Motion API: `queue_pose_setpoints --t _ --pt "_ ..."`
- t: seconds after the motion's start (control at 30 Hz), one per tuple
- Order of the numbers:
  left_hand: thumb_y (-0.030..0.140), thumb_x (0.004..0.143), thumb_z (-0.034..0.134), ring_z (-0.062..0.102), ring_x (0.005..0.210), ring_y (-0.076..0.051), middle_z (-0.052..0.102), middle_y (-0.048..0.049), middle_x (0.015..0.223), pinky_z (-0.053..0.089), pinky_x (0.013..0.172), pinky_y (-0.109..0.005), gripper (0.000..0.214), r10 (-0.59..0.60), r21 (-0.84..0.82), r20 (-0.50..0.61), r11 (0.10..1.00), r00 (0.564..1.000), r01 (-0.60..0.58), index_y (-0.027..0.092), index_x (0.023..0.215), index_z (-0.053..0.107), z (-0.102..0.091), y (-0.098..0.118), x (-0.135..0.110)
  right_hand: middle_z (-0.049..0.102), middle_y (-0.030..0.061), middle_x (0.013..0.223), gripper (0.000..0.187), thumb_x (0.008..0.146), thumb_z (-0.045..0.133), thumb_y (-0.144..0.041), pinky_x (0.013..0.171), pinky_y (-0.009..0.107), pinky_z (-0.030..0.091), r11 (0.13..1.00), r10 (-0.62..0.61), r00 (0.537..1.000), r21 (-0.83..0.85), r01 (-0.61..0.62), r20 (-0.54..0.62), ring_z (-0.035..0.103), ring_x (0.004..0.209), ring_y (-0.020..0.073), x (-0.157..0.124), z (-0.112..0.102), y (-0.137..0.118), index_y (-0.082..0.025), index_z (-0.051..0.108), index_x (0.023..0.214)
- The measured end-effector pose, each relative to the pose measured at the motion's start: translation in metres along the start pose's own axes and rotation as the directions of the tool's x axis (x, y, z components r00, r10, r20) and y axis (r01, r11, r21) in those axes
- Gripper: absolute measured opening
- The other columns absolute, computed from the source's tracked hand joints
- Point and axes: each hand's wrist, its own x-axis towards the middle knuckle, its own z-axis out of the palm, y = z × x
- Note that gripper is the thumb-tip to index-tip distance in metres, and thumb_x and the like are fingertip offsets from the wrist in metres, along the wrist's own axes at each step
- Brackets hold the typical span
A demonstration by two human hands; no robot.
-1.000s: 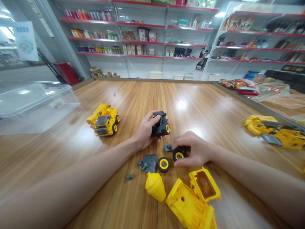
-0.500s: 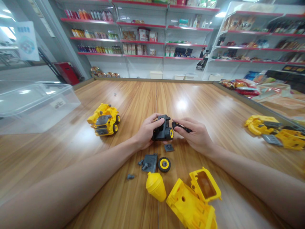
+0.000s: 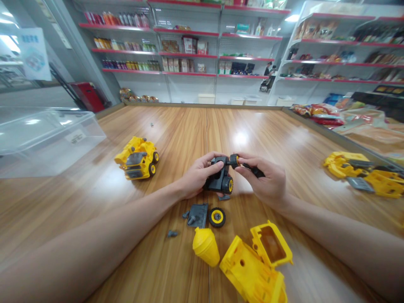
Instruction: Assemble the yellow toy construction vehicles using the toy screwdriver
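Observation:
My left hand (image 3: 202, 173) is wrapped round a black toy truck chassis (image 3: 216, 181), tilted above the table. One yellow-hubbed wheel (image 3: 227, 185) sits on its near corner. With finger and thumb, my right hand (image 3: 267, 174) pinches a second toy wheel (image 3: 234, 161) at the end of the chassis's far axle. A slim black tool (image 3: 254, 169), its kind unclear, also lies in that hand. Below the hands are a loose wheel (image 3: 217, 217), a grey plate (image 3: 198, 214) with screws on and beside it, and a grey screw (image 3: 172, 233). A small grey part (image 3: 224, 197) is partly hidden under the chassis.
Nearest me lie a yellow mixer drum (image 3: 206, 247) and a yellow truck body (image 3: 252, 271). An assembled yellow toy truck (image 3: 138, 159) stands left, beside a clear plastic bin (image 3: 50, 143). More yellow toy parts (image 3: 362, 174) lie right. Stocked shelves (image 3: 186, 31) rise beyond the table.
My right hand has brought the wheel up against the far axle of the chassis. The chassis has shifted slightly right and turned, covering more of the small grey part.

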Motion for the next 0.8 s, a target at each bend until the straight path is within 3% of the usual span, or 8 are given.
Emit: queue_pose_setpoints --t 0.27,0.6,0.7,0.8 --pt "0.04 0.082 0.067 0.068 0.067 -0.021 0.067 -0.0071 0.09 0.058 0.047 -0.032 0.038 -0.02 -0.025 -0.003 0.999 1.0 0.02 0.024 0.114 0.055 0.0006 0.0027 -0.0023 0.072 0.0085 0.115 0.016 0.084 0.071 -0.021 0.089 0.038 0.059 0.998 -0.05 0.998 0.031 0.049 0.023 0.071 0.1 0.0212 0.0007 0.0005 -0.0001 -0.021 0.071 0.1" --pt "0.036 0.085 0.064 0.066 0.057 -0.019 0.063 -0.002 0.077 0.059 0.045 -0.034 0.03 -0.018 -0.04 -0.002 0.999 1.0 0.018 0.023 0.111 0.055 -0.0016 0.0028 -0.0019 0.071 0.0102 0.117 0.015 0.084 0.07 -0.016 0.088 0.037 0.059 0.994 -0.112 0.993 0.021 0.111 0.041 0.07 0.103 0.0216 0.0013 -0.0005 -0.0031 -0.019 0.071 0.098" --pt "0.035 0.085 0.065 0.063 0.057 -0.016 0.061 -0.001 0.077 0.059 0.045 -0.032 0.03 0.002 -0.029 -0.024 1.0 1.0 -0.002 0.023 0.11 0.056 -0.0004 0.003 -0.0021 0.071 0.0088 0.117 0.014 0.084 0.07 -0.02 0.089 0.038 0.059 0.998 -0.039 0.999 0.047 0.037 0.038 0.07 0.102 0.0221 0.0003 0.0011 -0.0026 -0.02 0.071 0.098" --pt "0.038 0.083 0.066 0.062 0.058 -0.016 0.059 -0.0005 0.079 0.059 0.045 -0.032 0.034 -0.005 -0.006 -0.047 1.0 0.999 0.005 0.024 0.112 0.056 0.0007 0.0034 -0.0028 0.073 0.0083 0.111 0.012 0.086 0.068 -0.025 0.079 0.034 0.06 0.979 0.155 0.986 0.128 -0.161 0.052 0.072 0.091 0.0206 -0.0001 0.0023 -0.0016 -0.019 0.072 0.095"
